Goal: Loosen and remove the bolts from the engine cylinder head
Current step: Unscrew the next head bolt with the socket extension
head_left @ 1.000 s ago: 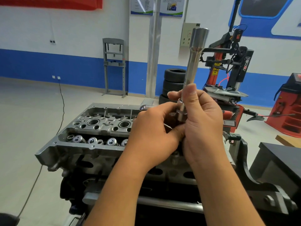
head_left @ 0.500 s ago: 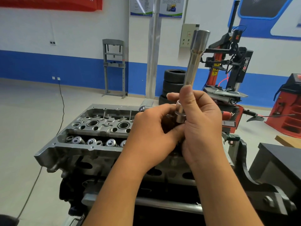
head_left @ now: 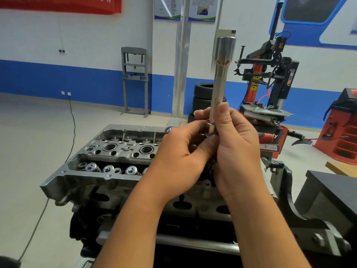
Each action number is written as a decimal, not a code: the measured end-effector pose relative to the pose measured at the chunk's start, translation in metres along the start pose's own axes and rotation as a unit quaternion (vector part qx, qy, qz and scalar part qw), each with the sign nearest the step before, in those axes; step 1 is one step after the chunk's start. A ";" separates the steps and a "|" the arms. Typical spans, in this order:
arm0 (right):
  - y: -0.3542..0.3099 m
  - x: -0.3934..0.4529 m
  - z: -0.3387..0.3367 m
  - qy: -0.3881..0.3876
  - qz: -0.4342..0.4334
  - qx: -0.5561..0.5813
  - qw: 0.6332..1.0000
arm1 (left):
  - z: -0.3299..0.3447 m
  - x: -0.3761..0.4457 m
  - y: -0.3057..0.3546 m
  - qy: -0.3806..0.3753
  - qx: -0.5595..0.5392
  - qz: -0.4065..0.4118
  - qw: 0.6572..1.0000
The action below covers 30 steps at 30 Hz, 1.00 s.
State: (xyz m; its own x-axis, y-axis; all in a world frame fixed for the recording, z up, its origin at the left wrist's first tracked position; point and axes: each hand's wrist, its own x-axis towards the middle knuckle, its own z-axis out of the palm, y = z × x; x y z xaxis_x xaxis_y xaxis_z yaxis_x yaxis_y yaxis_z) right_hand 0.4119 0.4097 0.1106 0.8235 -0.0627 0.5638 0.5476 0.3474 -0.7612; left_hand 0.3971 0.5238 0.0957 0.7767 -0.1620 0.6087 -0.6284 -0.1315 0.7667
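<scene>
Head view: the right hand [head_left: 234,151] holds a long metal socket tool [head_left: 220,84] upright — thumb on its shaft. The left hand [head_left: 179,161] curls its fingers round the tool's bottom end. Below them sits the cylinder head [head_left: 108,151] — bolts hidden.

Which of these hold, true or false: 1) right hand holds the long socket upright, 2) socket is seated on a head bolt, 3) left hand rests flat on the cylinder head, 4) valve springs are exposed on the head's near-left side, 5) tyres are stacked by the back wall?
1) True. The right hand grips the long socket near its lower end, wide end up.
2) False. It is held up in the air above the cylinder head.
3) False. The left hand is raised, its fingers at the socket's lower end.
4) True. Valve springs show in a row.
5) True. Tyres are stacked there.
</scene>
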 end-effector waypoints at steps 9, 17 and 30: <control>-0.001 0.000 -0.001 0.004 0.005 0.013 1.000 | 0.003 0.001 -0.005 0.061 0.036 0.005 0.997; -0.001 0.000 0.000 -0.001 0.017 0.026 1.000 | -0.002 0.000 -0.004 0.023 0.035 -0.008 0.999; -0.002 0.000 0.001 0.014 0.009 0.000 1.000 | 0.001 -0.001 -0.001 0.009 0.028 0.000 1.000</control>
State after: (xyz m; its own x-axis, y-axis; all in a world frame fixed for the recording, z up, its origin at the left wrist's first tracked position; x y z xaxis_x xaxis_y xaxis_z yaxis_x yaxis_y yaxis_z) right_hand 0.4109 0.4100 0.1124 0.8368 -0.0824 0.5413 0.5331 0.3485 -0.7710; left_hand 0.3973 0.5233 0.0943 0.7777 -0.1433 0.6121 -0.6287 -0.1871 0.7548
